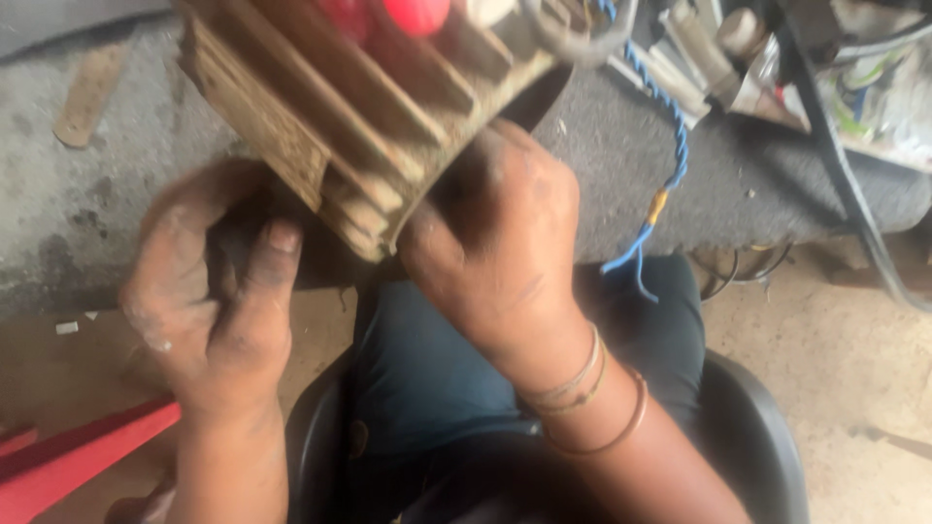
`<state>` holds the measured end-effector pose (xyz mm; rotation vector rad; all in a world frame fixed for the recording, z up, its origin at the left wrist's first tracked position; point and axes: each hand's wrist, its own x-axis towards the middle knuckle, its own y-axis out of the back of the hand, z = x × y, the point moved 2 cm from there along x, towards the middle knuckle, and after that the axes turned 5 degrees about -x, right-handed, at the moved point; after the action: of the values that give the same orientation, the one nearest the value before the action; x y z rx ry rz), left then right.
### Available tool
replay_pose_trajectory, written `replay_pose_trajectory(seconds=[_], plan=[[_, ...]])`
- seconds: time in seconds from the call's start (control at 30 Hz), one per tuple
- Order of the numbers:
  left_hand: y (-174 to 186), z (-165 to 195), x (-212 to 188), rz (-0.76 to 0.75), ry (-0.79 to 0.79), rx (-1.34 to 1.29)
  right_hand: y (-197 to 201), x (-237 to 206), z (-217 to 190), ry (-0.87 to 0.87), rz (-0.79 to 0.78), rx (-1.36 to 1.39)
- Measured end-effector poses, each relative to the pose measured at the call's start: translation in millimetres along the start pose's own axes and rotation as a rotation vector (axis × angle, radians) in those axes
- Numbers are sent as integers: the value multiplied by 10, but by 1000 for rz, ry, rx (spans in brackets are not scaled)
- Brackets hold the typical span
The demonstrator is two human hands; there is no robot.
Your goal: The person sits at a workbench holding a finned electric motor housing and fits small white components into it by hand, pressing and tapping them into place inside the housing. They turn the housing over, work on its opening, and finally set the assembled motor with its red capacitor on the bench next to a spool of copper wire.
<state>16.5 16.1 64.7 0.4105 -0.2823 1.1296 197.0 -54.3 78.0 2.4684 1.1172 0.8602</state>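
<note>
Both hands clasp the rusty finned motor housing [359,116]; left hand [218,281] beneath; right hand [495,233] alongside.

We see open counter [68,194] at its left edge; a twisted blue cord [670,146] and heaped tubes [699,49] crowd the counter's far right corner.

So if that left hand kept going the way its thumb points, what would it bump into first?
Most likely the finned metal block: the left hand points up at its lower corner, already close. The picture is blurred, so contact is unclear.
</note>
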Motion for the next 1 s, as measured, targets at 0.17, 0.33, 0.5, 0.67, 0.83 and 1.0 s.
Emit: replay_pose_trajectory(seconds=[0.17,0.33,0.5,0.67,0.83,1.0], plan=[[-10,48,53,24,56,12,18,45,-52,-6,9,75],[-9,67,119,40,88,75,26,64,-59,18,-7,69],[-73,65,142,6,-15,165,46,79,2,117,-35,85],[-150,67,143,9,-23,132,33,94,16,121,-59,56],[-133,123,181,16,146,94,-15,107,-13,-17,-63,65],[-150,156,298,-254,9,-191,-20,105,-51,-8,-28,46]])
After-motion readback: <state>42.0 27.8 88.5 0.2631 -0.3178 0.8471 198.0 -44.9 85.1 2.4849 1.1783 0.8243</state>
